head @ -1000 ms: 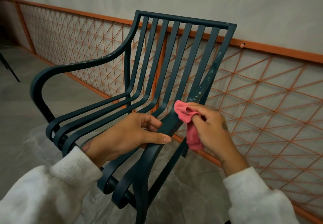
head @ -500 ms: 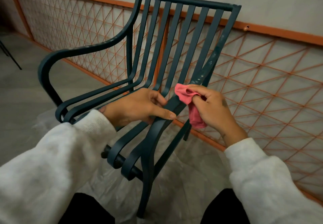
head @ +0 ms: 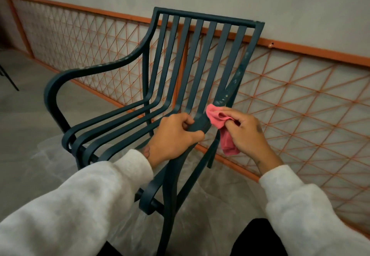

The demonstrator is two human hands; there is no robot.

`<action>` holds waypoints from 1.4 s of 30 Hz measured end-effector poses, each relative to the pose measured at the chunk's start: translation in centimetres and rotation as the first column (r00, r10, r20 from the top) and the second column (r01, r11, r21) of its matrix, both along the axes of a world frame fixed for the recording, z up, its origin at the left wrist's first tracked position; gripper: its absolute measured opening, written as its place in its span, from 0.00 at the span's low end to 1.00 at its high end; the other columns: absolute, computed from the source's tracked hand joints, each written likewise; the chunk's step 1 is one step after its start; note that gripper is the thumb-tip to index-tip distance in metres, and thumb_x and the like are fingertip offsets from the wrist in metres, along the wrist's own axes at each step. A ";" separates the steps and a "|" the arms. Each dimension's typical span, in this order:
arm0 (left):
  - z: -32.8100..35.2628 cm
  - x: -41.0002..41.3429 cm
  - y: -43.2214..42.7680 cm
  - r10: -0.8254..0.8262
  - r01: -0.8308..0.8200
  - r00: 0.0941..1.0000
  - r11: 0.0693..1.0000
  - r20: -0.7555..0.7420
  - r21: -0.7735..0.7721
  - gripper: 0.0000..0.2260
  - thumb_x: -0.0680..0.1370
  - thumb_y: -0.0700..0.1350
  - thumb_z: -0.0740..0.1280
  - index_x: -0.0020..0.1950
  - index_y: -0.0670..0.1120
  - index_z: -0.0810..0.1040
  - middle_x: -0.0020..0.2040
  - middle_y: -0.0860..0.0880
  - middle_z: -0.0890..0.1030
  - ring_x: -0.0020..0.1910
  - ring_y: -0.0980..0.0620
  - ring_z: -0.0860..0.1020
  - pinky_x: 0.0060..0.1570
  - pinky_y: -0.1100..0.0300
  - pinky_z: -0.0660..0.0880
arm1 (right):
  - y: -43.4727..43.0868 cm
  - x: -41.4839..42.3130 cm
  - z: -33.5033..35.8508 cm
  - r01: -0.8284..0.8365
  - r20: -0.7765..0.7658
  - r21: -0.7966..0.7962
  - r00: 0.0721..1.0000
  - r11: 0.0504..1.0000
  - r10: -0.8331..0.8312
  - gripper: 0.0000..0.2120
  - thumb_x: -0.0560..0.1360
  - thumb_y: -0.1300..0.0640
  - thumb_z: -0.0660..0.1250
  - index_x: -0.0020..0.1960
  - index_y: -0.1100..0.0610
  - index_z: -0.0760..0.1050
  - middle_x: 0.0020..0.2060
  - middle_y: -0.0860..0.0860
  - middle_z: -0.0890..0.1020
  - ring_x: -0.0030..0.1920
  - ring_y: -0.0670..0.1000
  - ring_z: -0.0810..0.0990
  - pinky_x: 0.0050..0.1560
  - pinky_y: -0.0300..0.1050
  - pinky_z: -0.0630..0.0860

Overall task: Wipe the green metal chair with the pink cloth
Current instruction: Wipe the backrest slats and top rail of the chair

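Green metal chair (head: pixel 206 17) (speckled, perhaps dusty): left grip (head: pixel 174 135) holds armrest (head: pixel 200 124), right grip (head: pixel 248 133) pinches pink cloth (head: pixel 228 145).

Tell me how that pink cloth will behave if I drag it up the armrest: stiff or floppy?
Probably floppy: the pink cloth is bunched in the right hand and its tail hangs limp below. It looks thin and light, so it will likely fold rather than hold shape. Speckled patches on the armrest might drag on it slightly.
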State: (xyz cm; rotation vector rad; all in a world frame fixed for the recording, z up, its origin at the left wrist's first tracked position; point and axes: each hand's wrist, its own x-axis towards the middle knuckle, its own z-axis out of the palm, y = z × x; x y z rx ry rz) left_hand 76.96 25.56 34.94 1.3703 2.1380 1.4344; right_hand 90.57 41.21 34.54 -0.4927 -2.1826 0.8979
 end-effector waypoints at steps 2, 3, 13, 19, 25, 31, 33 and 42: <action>0.2 -0.2 0.1 -0.011 0.011 1.000 1.000 -0.005 -0.022 0.09 0.68 0.51 0.76 0.42 0.51 0.79 0.34 0.54 0.83 0.32 0.61 0.80 0.29 0.70 0.74 | 0.1 -0.8 0.7 0.042 0.047 0.037 0.998 0.998 -0.043 0.20 0.78 0.66 0.62 0.60 0.45 0.80 0.60 0.38 0.79 0.61 0.37 0.75 0.70 0.39 0.68; 0.3 -0.3 0.2 -0.012 0.012 1.000 1.000 -0.018 -0.020 0.09 0.67 0.51 0.77 0.41 0.51 0.79 0.33 0.54 0.82 0.31 0.61 0.80 0.28 0.70 0.73 | -0.1 -1.2 1.0 0.015 0.069 0.071 0.997 0.997 -0.020 0.19 0.78 0.66 0.61 0.60 0.47 0.80 0.61 0.40 0.79 0.63 0.38 0.74 0.71 0.40 0.67; 0.6 -1.1 0.5 -0.043 0.040 0.996 0.999 -0.079 -0.035 0.10 0.66 0.51 0.78 0.38 0.51 0.78 0.28 0.56 0.79 0.27 0.64 0.76 0.25 0.73 0.67 | 0.0 0.6 0.3 -0.180 -0.016 -0.237 0.983 0.955 0.181 0.19 0.78 0.67 0.61 0.58 0.49 0.83 0.60 0.39 0.81 0.61 0.39 0.77 0.58 0.33 0.75; 1.9 -0.9 2.5 -0.079 0.071 0.991 0.995 -0.111 -0.073 0.08 0.67 0.50 0.76 0.35 0.54 0.78 0.25 0.62 0.78 0.23 0.64 0.74 0.22 0.73 0.66 | -0.1 -1.7 0.6 -0.111 0.026 -0.106 0.993 0.988 0.115 0.19 0.79 0.68 0.61 0.60 0.50 0.81 0.64 0.43 0.79 0.65 0.43 0.75 0.67 0.40 0.70; 1.7 -1.3 4.4 -0.045 0.033 0.995 0.991 -0.090 -0.128 0.07 0.67 0.51 0.76 0.38 0.53 0.79 0.30 0.56 0.82 0.30 0.61 0.80 0.28 0.68 0.73 | 2.0 1.0 0.1 -0.310 -0.170 -0.492 0.951 0.814 0.259 0.16 0.80 0.63 0.60 0.58 0.51 0.83 0.59 0.46 0.83 0.58 0.50 0.81 0.51 0.42 0.81; 2.9 -1.8 6.6 -0.068 0.047 0.995 0.965 -0.074 -0.257 0.10 0.67 0.54 0.76 0.40 0.52 0.80 0.33 0.54 0.83 0.29 0.61 0.81 0.26 0.69 0.73 | 6.0 1.3 -0.1 -0.037 -0.162 -0.500 0.985 0.865 -0.051 0.17 0.80 0.62 0.60 0.60 0.48 0.82 0.53 0.46 0.85 0.51 0.48 0.82 0.51 0.46 0.77; 2.9 -2.0 7.2 -0.045 0.023 0.996 0.965 -0.077 -0.262 0.11 0.66 0.54 0.76 0.40 0.50 0.80 0.34 0.53 0.83 0.31 0.59 0.81 0.28 0.66 0.75 | 6.6 1.1 0.1 0.011 -0.111 -0.444 0.992 0.896 -0.068 0.18 0.79 0.63 0.61 0.60 0.46 0.81 0.52 0.46 0.85 0.51 0.51 0.82 0.50 0.44 0.78; 1.4 -2.3 7.8 0.010 -0.007 1.000 0.972 0.011 -0.234 0.13 0.64 0.52 0.77 0.42 0.48 0.78 0.38 0.50 0.83 0.36 0.53 0.81 0.30 0.64 0.72 | 4.1 -1.9 -1.2 -0.065 -0.024 -0.006 0.998 0.998 0.064 0.21 0.79 0.68 0.60 0.64 0.50 0.79 0.66 0.41 0.77 0.68 0.39 0.71 0.70 0.38 0.67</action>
